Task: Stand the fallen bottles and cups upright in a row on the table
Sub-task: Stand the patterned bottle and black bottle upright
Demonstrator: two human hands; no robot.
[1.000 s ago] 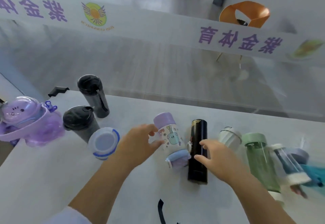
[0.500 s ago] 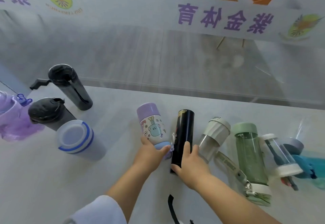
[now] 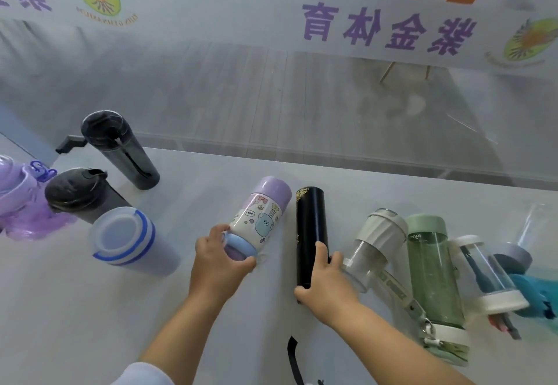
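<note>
White desk [image 3: 75, 324] carried everything. Nearest, the left hand [image 3: 218, 266] kept its grip closed around the blue base of the cartoon-print bottle [image 3: 259, 218], tilted toward 1 o'clock. At 3 o'clock from it, the right hand [image 3: 327, 283] clasped the lying black flask [image 3: 311, 233]. Farther, at 10 o'clock, a blue-striped cup [image 3: 129, 241] and two dark bottles [image 3: 120, 150] stood upright.

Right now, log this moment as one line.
left grip: on cartoon bottle base | right grip: on black flask | both bottles lying | row at left upright
</note>
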